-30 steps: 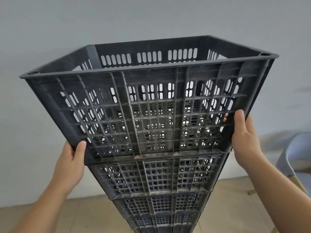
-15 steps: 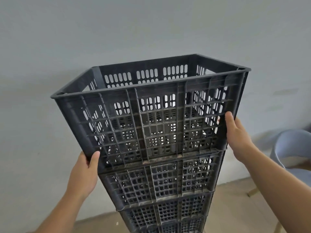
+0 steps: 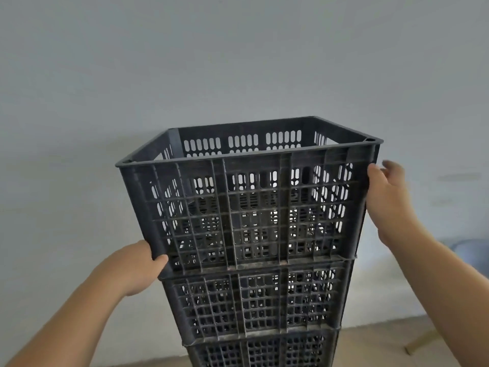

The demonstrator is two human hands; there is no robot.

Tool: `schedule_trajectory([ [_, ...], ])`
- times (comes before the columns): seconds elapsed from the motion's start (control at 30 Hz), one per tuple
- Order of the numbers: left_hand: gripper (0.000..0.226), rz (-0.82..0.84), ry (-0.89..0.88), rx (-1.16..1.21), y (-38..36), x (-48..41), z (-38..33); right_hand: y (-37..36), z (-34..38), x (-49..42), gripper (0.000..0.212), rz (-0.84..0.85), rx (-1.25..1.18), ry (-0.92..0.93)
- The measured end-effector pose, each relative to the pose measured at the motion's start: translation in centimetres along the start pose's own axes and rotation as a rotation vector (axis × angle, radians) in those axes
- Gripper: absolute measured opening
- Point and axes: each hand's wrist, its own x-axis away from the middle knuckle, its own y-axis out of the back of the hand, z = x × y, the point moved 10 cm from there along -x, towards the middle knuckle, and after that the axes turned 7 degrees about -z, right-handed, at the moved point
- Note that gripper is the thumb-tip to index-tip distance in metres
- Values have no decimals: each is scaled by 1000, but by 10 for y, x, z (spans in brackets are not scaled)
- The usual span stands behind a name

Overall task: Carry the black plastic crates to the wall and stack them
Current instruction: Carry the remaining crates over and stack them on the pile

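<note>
Gripping hand (left): the left hand (image 3: 137, 266) is curled round the lower left corner of the top crate (image 3: 251, 207). Its thumb lies on the near face and the other fingers are hidden behind the corner post.
Touching hand (right): the right hand (image 3: 389, 202) stands at the top crate's upper right corner, just under the rim. Its fingers are spread and loosely straight and clasp nothing, and the thumb tip touches the corner edge. The fingers are blurred, so I cannot tell whether they reach the side wall.
Top crate: black and slotted, upright with its open side up, between the two hands. The left hand is low on it and the right hand high.
Second crate (image 3: 251, 300): directly under the top crate, its rim meeting the top crate's base along the near edge.
Third crate (image 3: 259, 350): under the second crate, further below the top crate, cut off by the bottom of the view.
Wall (image 3: 238, 62): pale grey, behind the top crate and showing through its slots.
Floor (image 3: 370, 345): beige, below and to the right of the top crate.
Chair (image 3: 473, 250): lower than the top crate and well apart to its right — a pale blue seat and a light wooden leg.
</note>
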Motion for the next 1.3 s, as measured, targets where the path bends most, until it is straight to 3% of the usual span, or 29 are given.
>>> schedule_trajectory([
  [0.13,40,-51,-149,-51,43,19,-41,16,76,13,47,-127,30,322],
  [0.27,25,-98,-329,142,97,50,-104,-24,130,29,43,66,161,522],
  [0.43,24,-533,-497,343,192,59,-157,-94,170,43,53,356,534,763],
  [0.57,33,-655,-554,311,219,34,-192,-130,179,31,56,453,732,806],
  [0.73,56,-448,-449,89,198,-25,-222,-167,155,26,42,660,1079,835],
  [0.8,62,-395,-386,74,186,-39,-222,-178,136,23,48,740,1153,827],
  [0.87,67,-241,-357,78,167,-48,-223,-183,121,26,53,845,1174,794],
  [0.97,54,-40,-426,-54,147,-50,-231,-186,116,29,52,941,1151,792],
  [1.13,40,-30,-472,-165,138,-64,-232,-194,109,24,53,964,1201,802],
  [1.3,43,-31,-461,-168,138,-62,-231,-200,106,26,42,971,1256,899],
])
